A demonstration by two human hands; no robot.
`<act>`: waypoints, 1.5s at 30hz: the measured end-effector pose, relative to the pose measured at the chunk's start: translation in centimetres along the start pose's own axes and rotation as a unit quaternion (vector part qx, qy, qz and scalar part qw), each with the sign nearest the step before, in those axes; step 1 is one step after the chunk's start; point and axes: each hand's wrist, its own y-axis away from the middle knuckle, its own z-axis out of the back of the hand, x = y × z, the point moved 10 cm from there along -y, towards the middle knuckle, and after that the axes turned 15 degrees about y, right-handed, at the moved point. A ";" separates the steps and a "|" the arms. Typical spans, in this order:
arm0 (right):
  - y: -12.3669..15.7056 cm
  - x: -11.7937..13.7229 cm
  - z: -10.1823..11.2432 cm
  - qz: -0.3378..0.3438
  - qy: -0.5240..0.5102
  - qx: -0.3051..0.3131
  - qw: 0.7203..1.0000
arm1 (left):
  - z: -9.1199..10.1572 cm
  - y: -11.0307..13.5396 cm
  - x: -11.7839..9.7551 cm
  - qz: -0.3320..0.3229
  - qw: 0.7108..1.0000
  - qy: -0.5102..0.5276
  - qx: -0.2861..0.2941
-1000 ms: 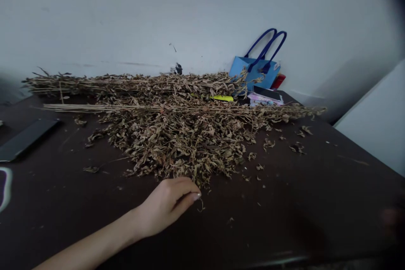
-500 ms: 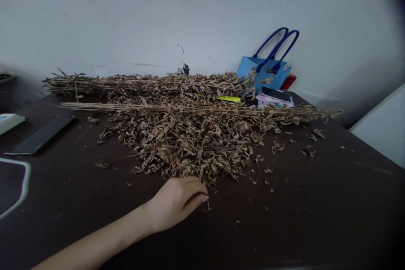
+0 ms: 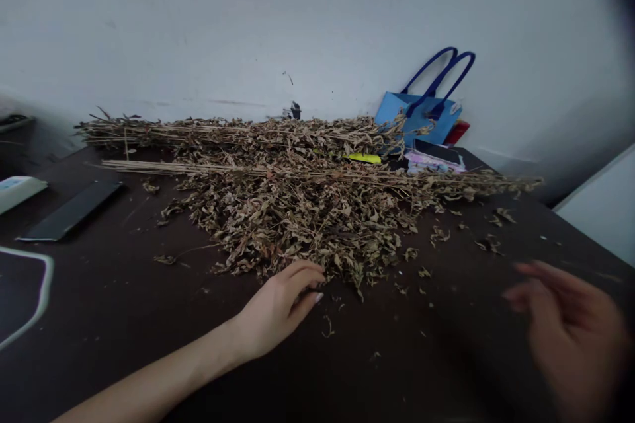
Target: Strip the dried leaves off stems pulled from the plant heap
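Observation:
A heap of dried leaves (image 3: 292, 218) lies spread over the dark table. At its front edge rests my left hand (image 3: 278, 304), palm down, with curved fingers touching the leaves and the thumb a little apart from them. Nothing plainly shows in that hand. My right hand (image 3: 570, 330) is at the right side, blurred by motion and over the bare table, away from the heap. Its fingers are too smeared to read. Across the heap run long dried stems (image 3: 143, 166), and behind them lies a thicker bundle of dried plants (image 3: 223, 133).
A blue bag (image 3: 417, 112) leans on the wall behind, with a dark phone (image 3: 436, 151) in front of it. Something bright yellow (image 3: 364, 158) pokes from the stems. At left are a black flat panel (image 3: 72, 211), a white device (image 3: 18, 192) and a white cable (image 3: 48, 271).
My right hand has come into view at the right. My left hand has shifted slightly up, and its thumb and fingers are further apart. The whole view has moved a little.

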 end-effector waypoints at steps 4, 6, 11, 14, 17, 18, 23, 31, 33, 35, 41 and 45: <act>-1.5 8.8 -8.0 0.193 -0.003 0.147 0.970 | 0.1 0.2 0.0 0.000 1.000 0.018 -0.016; -2.1 13.7 -10.8 0.283 -0.007 0.167 0.944 | 0.1 0.3 0.0 -0.004 1.000 0.020 -0.021; -3.0 22.6 -19.3 0.457 0.093 0.196 0.863 | 0.5 0.6 0.2 0.011 0.999 0.018 -0.034; -4.5 25.0 -23.9 0.479 0.125 0.207 0.844 | 0.8 0.6 0.2 0.011 0.999 0.022 -0.037; -5.6 26.0 -27.8 0.495 0.161 0.224 0.824 | 0.9 0.6 0.3 0.008 0.999 0.032 -0.038; -6.0 26.0 -28.9 0.497 0.176 0.229 0.818 | 0.8 0.6 0.4 0.009 0.999 0.035 -0.037; -6.8 25.2 -33.3 0.508 0.248 0.257 0.784 | 0.5 0.7 0.5 0.001 0.999 0.045 -0.031; -6.4 25.3 -34.4 0.543 0.277 0.258 0.750 | 0.4 0.8 0.3 -0.004 0.998 0.050 -0.028; -6.6 25.7 -33.6 0.546 0.270 0.246 0.754 | 0.4 0.8 0.2 -0.005 0.998 0.050 -0.030; -7.1 26.0 -32.5 0.542 0.258 0.230 0.766 | 0.5 0.8 0.2 -0.005 0.998 0.049 -0.031; -9.6 25.9 -27.6 0.489 0.201 0.172 0.832 | 0.5 0.7 0.1 -0.001 0.999 0.046 -0.028; -9.5 25.3 -24.2 0.468 0.158 0.155 0.855 | 1.1 0.6 0.2 0.004 0.998 0.047 -0.045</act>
